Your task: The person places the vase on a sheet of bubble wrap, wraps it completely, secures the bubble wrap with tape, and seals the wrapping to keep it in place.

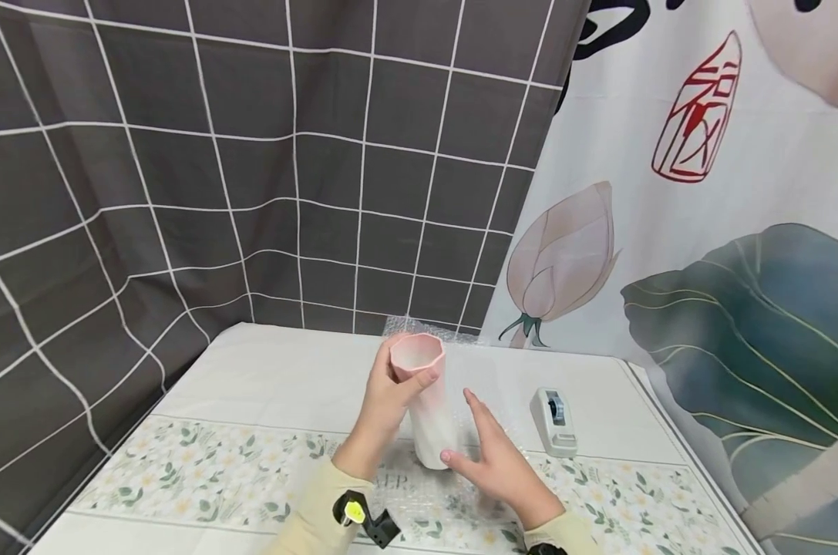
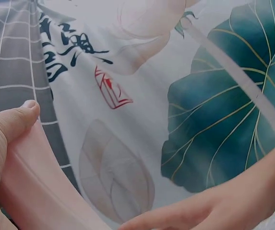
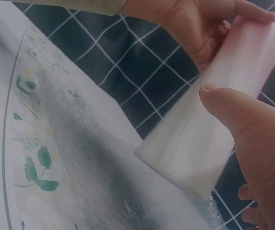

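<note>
A tall faceted vase (image 1: 431, 420), pink at its open top and fading to white at the base, stands slightly tilted over the table's middle. My left hand (image 1: 382, 397) grips it near the rim, thumb across the near side. Spread beside the lower part is my right hand (image 1: 499, 462), its fingers extended and its thumb tip right at the white base. Clear bubble wrap (image 1: 419, 497) lies beneath the vase. In the right wrist view, the base of the vase (image 3: 185, 158) shows close over the wrap.
A white tape dispenser (image 1: 553, 424) sits on the table to the right of my right hand. The tablecloth (image 1: 176, 470) has a floral band. A dark grid curtain (image 1: 335, 185) hangs behind, and a lotus-print curtain (image 1: 599, 139) borders the right side.
</note>
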